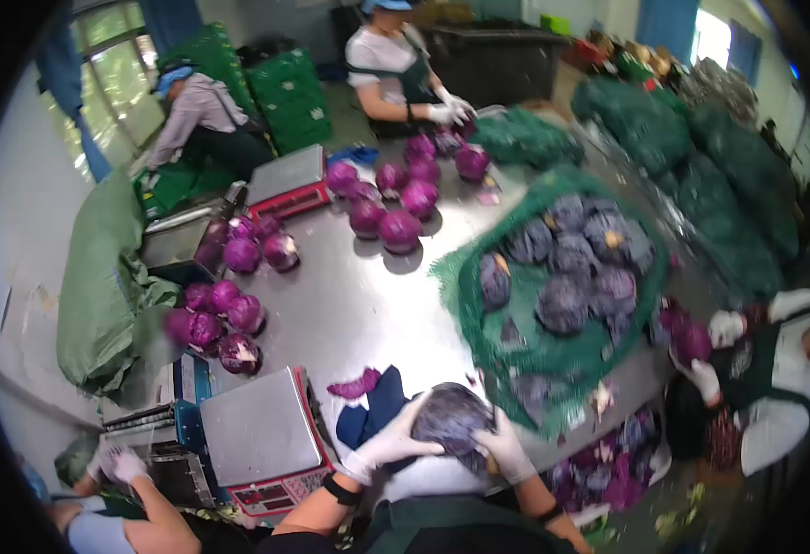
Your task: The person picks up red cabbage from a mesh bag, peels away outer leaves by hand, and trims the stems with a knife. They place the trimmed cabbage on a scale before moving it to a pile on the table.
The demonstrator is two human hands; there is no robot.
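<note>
Between my gloved hands, over the near edge of the steel table, is a dark, dusty-looking red cabbage [451, 417]. My left hand [392, 443] is closed against its left side, and my right hand [508, 449] grips the right side, with its fingertips partly hidden. A dark blue cloth [371, 411] lies just left of the cabbage, beside a torn purple leaf [354, 383]. To the right, an open green net sack [470, 319] holds several unpeeled red cabbages [567, 300].
Digital scales [262, 429] stand left of me, with another scale [287, 180] farther back. Several shiny peeled cabbages [399, 231] sit across the steel table [331, 305]. A bin of leaf scraps [608, 466] stands at my right. Co-workers surround the table; one at right holds a cabbage [691, 342].
</note>
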